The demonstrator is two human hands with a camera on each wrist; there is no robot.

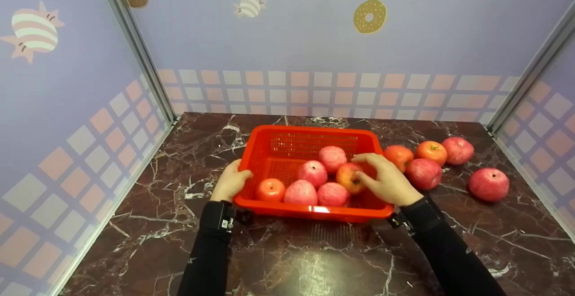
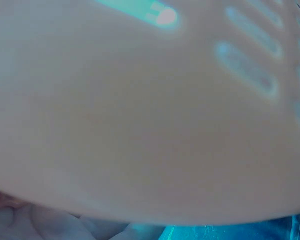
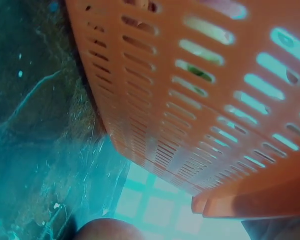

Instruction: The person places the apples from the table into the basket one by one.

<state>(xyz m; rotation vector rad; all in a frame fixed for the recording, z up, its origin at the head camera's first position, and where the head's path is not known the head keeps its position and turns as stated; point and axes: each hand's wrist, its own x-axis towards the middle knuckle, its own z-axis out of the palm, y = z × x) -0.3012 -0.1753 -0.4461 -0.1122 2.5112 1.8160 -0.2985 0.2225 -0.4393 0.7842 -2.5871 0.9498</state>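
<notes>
Grasping orange apple (image 1: 349,177) in basket (image 1: 310,132): right grip (image 1: 387,181); left grip (image 1: 231,183) clutching rim.

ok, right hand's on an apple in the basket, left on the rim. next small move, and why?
Probably let go of the orange apple and draw the right hand out. The apple already sits low in the red basket among five others, while the left hand holds the rim. Five more apples lie on the table to the right, the nearest just outside the wall.
</notes>
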